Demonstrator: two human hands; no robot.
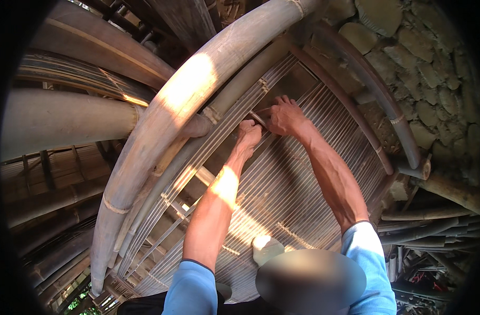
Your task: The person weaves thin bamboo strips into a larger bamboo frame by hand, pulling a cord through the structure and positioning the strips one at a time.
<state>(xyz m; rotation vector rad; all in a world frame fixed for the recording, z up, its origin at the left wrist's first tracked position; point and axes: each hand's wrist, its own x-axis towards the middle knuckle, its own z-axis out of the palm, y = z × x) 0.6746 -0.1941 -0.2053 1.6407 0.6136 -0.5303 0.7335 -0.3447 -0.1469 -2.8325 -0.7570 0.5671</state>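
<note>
As grips (249, 131) (285, 116) flank, stick (258, 118) btwn.

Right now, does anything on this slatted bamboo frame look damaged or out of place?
Yes: a wide gap separates the few left-side slats from the closely set main slats, beside the left hand. It interrupts otherwise regular spacing; whether it is damage, I cannot tell.

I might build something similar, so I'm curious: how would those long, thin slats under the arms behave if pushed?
Probably springy rather than floppy: the slats are narrow yet keep smooth lines along their length. Each is likely light, being so slender. Pushed sideways, they may resist shifting where a thin crosswise binding crosses them.
</note>
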